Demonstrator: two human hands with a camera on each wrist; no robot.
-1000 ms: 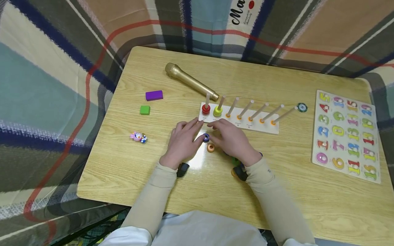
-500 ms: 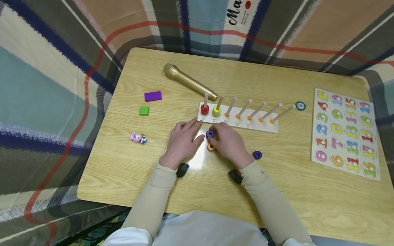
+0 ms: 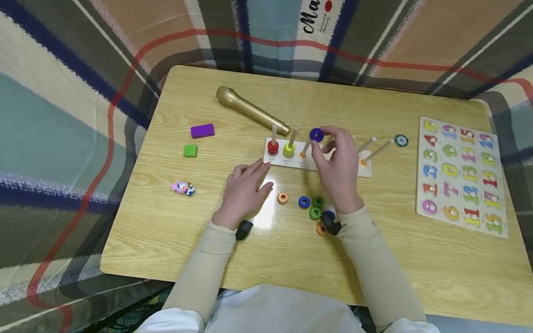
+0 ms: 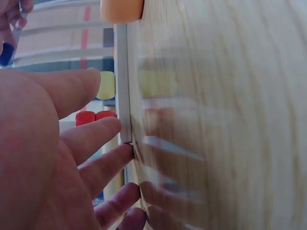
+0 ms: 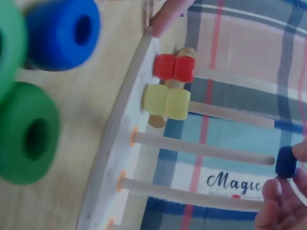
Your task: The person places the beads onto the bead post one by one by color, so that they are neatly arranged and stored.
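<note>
My right hand (image 3: 339, 171) pinches a dark blue ring (image 3: 312, 134) between thumb and fingers, raised over the pegboard. In the right wrist view the ring (image 5: 286, 162) stands just off the tip of the third peg (image 5: 206, 148). Fairly straight fingers of my left hand (image 3: 243, 192) rest at the near left corner of the white pegboard (image 3: 366, 171). Red rings (image 3: 273, 148) sit on the first peg and yellow rings (image 3: 288, 150) on the second. The third peg bears no ring; my right hand partly hides pegs further right.
Loose rings lie in front of the board: an orange ring (image 3: 279, 199), a blue ring (image 3: 300, 204), green rings (image 3: 311, 214) and others by the right wrist. A gold microphone (image 3: 251, 108) lies behind. Blocks (image 3: 202, 131) and a figurine (image 3: 181, 187) are left, a number board (image 3: 479, 222) right.
My right hand has lifted the blue ring off the table and carried it up and right to the third peg. The left hand stays at the board's corner.
</note>
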